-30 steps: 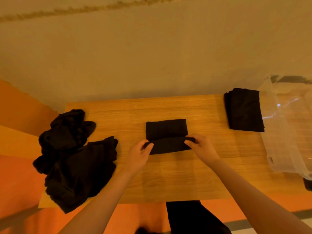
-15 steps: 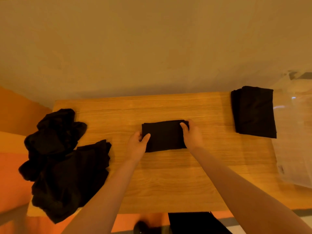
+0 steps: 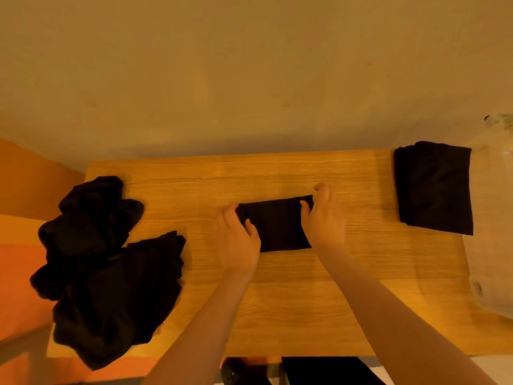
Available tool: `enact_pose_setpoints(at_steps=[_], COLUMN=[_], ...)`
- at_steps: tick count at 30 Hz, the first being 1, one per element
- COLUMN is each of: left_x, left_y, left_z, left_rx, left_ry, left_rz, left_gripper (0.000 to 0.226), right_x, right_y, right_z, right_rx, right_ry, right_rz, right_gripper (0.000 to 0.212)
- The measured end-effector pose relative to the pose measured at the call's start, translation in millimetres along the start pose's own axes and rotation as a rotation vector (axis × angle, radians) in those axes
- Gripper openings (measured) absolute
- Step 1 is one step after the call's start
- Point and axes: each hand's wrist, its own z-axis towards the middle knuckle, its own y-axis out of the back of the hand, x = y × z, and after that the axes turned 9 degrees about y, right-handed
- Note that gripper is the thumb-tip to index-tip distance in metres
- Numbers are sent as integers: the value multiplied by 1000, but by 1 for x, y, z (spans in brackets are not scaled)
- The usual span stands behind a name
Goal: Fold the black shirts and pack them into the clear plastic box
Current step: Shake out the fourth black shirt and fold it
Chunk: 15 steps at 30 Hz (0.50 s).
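A small folded black shirt point(image 3: 277, 222) lies in the middle of the wooden table point(image 3: 291, 301). My left hand point(image 3: 237, 240) grips its left end, thumb on top of the cloth. My right hand point(image 3: 323, 218) grips its right end, thumb on top and fingers curled round the far corner. A stack of folded black shirts point(image 3: 434, 187) sits at the table's far right. A heap of unfolded black shirts point(image 3: 108, 262) covers the left end and hangs over the edge. The clear plastic box point(image 3: 492, 245) is blurred at the right border.
A beige wall point(image 3: 249, 79) rises right behind the table's far edge. Orange floor or seating point(image 3: 19, 273) shows at the left. A dark garment on my legs point(image 3: 327, 370) appears below the near edge.
The near flap of the middle shirt was folded away from me over the rest, leaving a compact rectangle. Both hands moved with it and now hold its two ends.
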Motion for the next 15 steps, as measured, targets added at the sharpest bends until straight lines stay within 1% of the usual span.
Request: enact_pose_setpoints(at_steps=[1, 2, 3, 4, 5, 6, 8, 12, 15], left_x=[-1, -3, -3, -2, 2, 8, 20, 30, 41], left_y=[-3, -7, -11, -14, -18, -20, -20, -14, -5], left_z=[-2, -5, -7, -7, -6, -4, 2, 10, 22], left_rx=[-9, 37, 107, 172, 219, 252, 290, 337, 378], left_ry=[-168, -313, -412, -455, -463, -454, -448, -453, -383], left_rz=[60, 122, 196, 287, 380, 457, 522, 553, 548], left_gripper=[32, 35, 41, 47, 52, 56, 62, 68, 74], right_x=[2, 5, 7, 7, 6, 3, -6, -9, -23], right_y=[-2, -6, -12, -17, -21, -23, -25, -22, -15], right_z=[-4, -8, -13, -18, -23, -25, -26, -33, -43], right_rx=[-62, -83, -41, 51, 152, 246, 338, 371, 357], right_ry=[158, 313, 439, 512, 529, 509, 450, 321, 191], right_rz=[-46, -82, -91, -89, -99, -121, -181, -179, -145], right_gripper=[31, 33, 38, 42, 46, 51, 61, 70, 80])
